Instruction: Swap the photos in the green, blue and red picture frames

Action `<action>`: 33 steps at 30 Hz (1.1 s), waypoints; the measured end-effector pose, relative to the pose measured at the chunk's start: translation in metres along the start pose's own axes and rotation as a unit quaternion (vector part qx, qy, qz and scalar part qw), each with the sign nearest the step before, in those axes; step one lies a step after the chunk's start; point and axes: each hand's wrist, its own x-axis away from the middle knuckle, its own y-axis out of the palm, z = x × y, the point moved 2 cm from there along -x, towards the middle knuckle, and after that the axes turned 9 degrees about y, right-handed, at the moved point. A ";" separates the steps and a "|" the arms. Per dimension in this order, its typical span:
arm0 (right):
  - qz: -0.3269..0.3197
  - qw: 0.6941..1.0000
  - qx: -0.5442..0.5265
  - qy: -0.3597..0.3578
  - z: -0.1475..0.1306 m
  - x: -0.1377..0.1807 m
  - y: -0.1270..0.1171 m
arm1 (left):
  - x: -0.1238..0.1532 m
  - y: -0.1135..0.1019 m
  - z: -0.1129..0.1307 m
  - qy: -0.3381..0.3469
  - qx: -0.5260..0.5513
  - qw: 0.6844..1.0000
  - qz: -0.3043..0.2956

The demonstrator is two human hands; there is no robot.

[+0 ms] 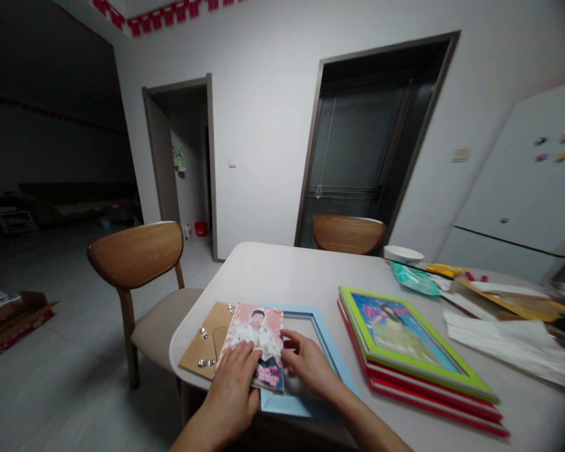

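A portrait photo [262, 326] with a pink background lies partly over a brown backing board [202, 345] with metal clips and partly over a light blue picture frame [287, 405]. My left hand [233, 383] rests on the photo's lower left, fingers stretched flat across it and the thumb near its bottom edge. At the right edge of the photo, my right hand [308, 361] is closed, its curled fingers and thumb gripping that edge above the blue frame's opening. The photo covers part of the board and of the frame's left side.
To the right, a lime green frame [452, 376] with a picture lies on stacked red frames [433, 402]. Beyond are a teal bag [415, 279], a white bowl [402, 253] and white wrapping [508, 342]. Wooden chairs [139, 254] stand at the table's left and far side.
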 end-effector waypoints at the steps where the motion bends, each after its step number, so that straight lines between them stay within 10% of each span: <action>1: 0.002 1.000 -0.031 -0.004 -0.005 -0.002 0.006 | -0.002 0.001 0.000 0.004 -0.002 1.000 0.006; 8: 0.020 0.974 -0.168 -0.148 -0.060 0.021 0.016 | -0.016 -0.020 -0.012 -0.012 0.164 0.954 0.249; 13: 0.041 0.985 -0.166 -0.036 -0.037 0.019 0.009 | -0.019 -0.026 -0.012 -0.152 0.427 0.799 0.396; 18: 0.036 0.942 -0.327 0.070 -0.008 0.012 0.000 | -0.023 0.005 0.015 -0.153 0.638 0.672 0.343; 22: 0.122 0.960 -0.241 0.075 0.004 0.006 -0.034 | -0.017 0.009 0.019 -0.152 0.608 0.727 0.281; 28: 0.130 0.986 0.056 0.084 0.017 -0.012 -0.075 | -0.003 0.004 0.018 -0.106 0.345 0.920 0.156; 33: 0.143 0.972 0.182 0.033 0.016 -0.026 -0.076 | -0.003 0.002 0.035 -0.033 0.231 0.972 0.012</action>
